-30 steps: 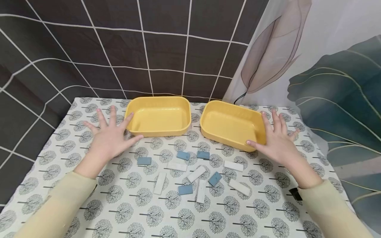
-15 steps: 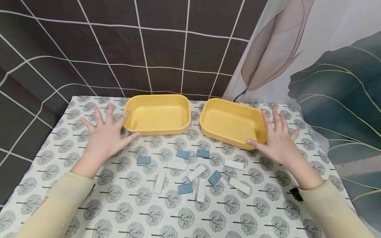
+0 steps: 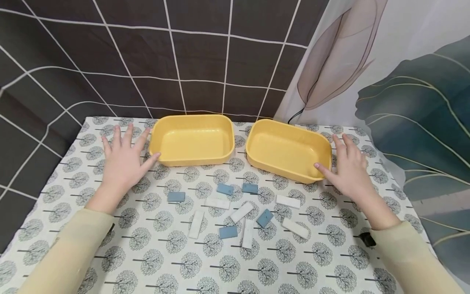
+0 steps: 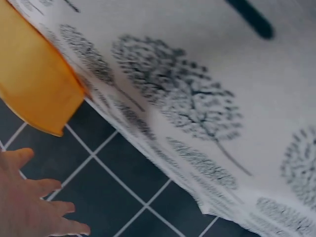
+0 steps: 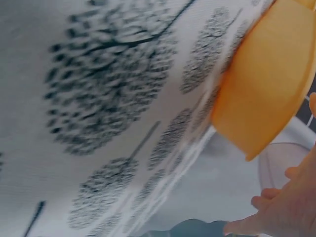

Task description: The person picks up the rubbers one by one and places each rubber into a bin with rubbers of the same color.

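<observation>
My left hand (image 3: 124, 163) is held out with straight, spread fingers at the left end of the left yellow tray (image 3: 192, 162). Its thumb tip overlaps the tray's near corner; contact cannot be told. My right hand (image 3: 351, 173) is likewise extended at the right end of the right yellow tray (image 3: 279, 173), which sits at an angle, thumb tip over its rim. Neither hand grips anything. In the left wrist view the hand (image 4: 34, 202) appears below a tray (image 4: 39, 79); the right wrist view shows the other hand (image 5: 286, 207) beside its tray (image 5: 266, 79).
Several small blue blocks (image 3: 228, 232) and longer white blocks (image 3: 196, 224) lie scattered on the tree-print tablecloth (image 3: 161, 261), in front of the trays. A dark grid-patterned cloth (image 3: 202, 53) hangs behind, and a leaf-print curtain (image 3: 415, 122) hangs at right.
My left hand has shifted slightly left, its fingers less widely spread. My right hand has moved a little right, its fingers closer together. Trays and blocks keep their arrangement as the head view tilts slightly.
</observation>
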A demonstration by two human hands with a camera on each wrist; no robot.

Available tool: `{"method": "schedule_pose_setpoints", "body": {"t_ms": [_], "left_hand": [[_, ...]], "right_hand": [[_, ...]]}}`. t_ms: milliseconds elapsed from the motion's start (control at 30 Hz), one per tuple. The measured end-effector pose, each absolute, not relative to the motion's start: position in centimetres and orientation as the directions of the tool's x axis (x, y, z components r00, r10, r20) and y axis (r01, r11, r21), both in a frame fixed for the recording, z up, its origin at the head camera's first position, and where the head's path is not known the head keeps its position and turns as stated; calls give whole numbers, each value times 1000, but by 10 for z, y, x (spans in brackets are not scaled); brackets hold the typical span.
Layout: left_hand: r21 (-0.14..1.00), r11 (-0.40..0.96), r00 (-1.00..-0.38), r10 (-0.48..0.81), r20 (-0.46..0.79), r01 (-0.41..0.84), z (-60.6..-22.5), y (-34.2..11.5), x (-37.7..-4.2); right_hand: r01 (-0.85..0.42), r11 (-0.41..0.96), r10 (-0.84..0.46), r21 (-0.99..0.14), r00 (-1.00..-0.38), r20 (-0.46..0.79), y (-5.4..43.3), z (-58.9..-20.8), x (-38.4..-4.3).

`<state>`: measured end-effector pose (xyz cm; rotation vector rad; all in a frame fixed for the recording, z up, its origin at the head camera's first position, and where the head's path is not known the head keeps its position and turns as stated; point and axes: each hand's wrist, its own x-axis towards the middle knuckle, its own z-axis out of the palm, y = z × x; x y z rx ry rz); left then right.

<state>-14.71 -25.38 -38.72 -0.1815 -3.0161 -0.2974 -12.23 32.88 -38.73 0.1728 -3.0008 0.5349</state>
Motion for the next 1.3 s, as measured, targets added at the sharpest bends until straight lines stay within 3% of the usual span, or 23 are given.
{"method": "schedule_pose_setpoints", "body": {"t_ms": [267,667,800,967,1100,1300], "left_hand": [[322,943,-994,59,94,87,-393,-263,-158],[535,845,-997,15,-72,-26,-401,-270,-171],[667,743,-993,31,-116,-54,-403,-269,-173],[853,512,-986,69,-152,-96,-406,-266,-176],[904,395,-975,73,-210,-165,-408,-265,-179],[917,339,-963,92,-255,-210,-409,-265,-184]], "right_hand": [[-79,899,-60,-431,-997,57,342,-394,-125],[4,773,-94,-635,-988,-121,349,-404,-130],[-3,724,-134,-690,-982,-136,350,-406,-130],[-28,686,-167,-727,-979,-120,348,-406,-131],[1,653,-167,-757,-975,-145,347,-404,-134],[49,596,-172,-801,-967,-187,349,-404,-141]]}}
